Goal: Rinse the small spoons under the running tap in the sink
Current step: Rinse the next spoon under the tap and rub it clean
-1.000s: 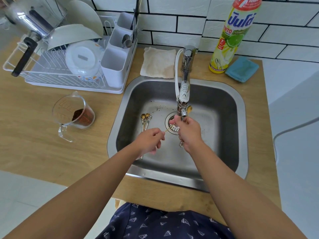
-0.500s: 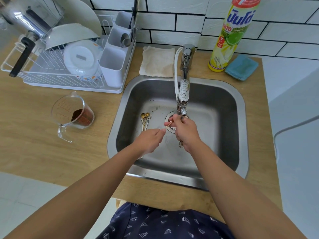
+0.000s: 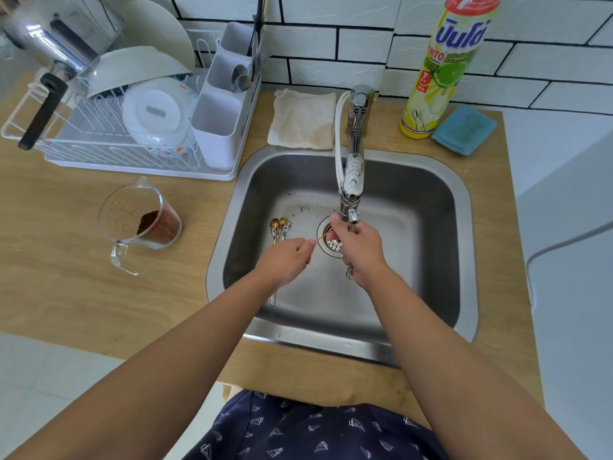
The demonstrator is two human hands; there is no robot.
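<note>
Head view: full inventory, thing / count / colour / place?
sink: 1, steel, in wooden counter
tap: 1, chrome, behind sink
held spoon: 1, gold, between both hands
loose spoons: a few, gold, sink floor left of drain
measuring jug: 1, clear, brown powder, counter left
dish rack: 1, white, back left
cloth: 1, beige, behind sink
bottle: 1, yellow-green, back right
sponge: 1, blue, beside bottle
left hand: pinches spoon handle
right hand: grips spoon under tap

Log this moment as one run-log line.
step: rinsing | right hand: holds spoon under tap | left hand: pinches handle end | spare spoons: sink floor
</note>
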